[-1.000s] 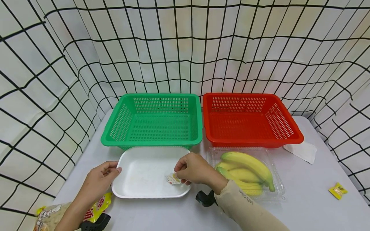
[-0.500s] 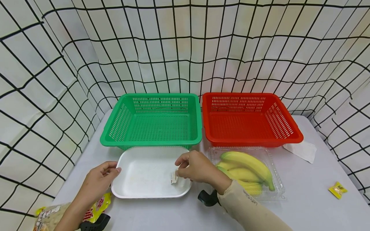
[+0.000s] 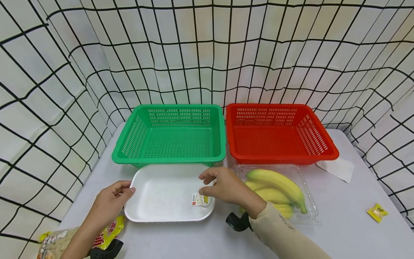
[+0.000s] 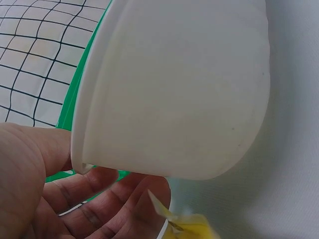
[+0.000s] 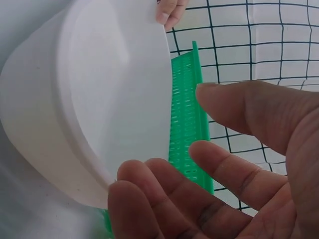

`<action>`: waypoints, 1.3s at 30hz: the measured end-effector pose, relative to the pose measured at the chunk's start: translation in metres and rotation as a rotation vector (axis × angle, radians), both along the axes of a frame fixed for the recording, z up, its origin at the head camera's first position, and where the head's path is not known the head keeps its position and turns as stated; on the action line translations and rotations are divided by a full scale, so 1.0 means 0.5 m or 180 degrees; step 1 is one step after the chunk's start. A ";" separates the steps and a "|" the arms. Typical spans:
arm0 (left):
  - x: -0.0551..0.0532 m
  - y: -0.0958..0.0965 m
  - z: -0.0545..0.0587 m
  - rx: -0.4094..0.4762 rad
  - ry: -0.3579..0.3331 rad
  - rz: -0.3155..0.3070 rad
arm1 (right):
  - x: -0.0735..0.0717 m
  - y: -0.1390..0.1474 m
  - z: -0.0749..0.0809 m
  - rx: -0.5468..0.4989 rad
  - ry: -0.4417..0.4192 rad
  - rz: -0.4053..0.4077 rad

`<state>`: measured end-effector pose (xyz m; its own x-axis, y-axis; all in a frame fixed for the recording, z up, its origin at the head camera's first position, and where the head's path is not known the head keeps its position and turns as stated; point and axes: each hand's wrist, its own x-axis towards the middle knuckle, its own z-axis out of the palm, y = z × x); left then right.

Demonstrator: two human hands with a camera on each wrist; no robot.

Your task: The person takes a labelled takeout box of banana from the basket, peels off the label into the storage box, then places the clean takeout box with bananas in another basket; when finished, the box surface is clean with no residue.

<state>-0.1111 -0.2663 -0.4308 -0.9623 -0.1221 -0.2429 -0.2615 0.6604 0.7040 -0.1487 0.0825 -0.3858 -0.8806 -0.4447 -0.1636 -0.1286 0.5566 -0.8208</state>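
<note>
A shallow white tray [image 3: 158, 192] lies in front of the green basket. At its left end my left hand [image 3: 108, 203] pinches the rim, thumb on top and fingers underneath, as the left wrist view also shows on the tray's side [image 4: 179, 99]. Over the right end hovers my right hand [image 3: 224, 185], thumb and fingers spread apart with nothing between them. Just below that thumb, a small white packet [image 3: 197, 200] with yellow and red print lies flat in the tray. In the right wrist view the right fingers [image 5: 134, 209] overlap the tray's edge.
Behind stand a green basket [image 3: 168, 160] and a red basket [image 3: 284, 158]. Bananas [image 3: 278, 183] sit in a clear plastic box [image 3: 310, 205] at right. A yellow wrapped candy [image 3: 377, 212], a white tissue [image 3: 337, 169] and a snack bag [image 3: 56, 242] lie around. Black netting surrounds the table.
The right hand has let go of the small packet, which now lies in the tray, and has drawn slightly right with its fingers spread. The left hand stays on the rim.
</note>
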 end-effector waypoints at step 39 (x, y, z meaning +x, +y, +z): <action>0.020 0.037 0.046 -0.0082 0.0368 -0.0270 | 0.073 0.134 0.063 -0.0191 0.0200 -0.0402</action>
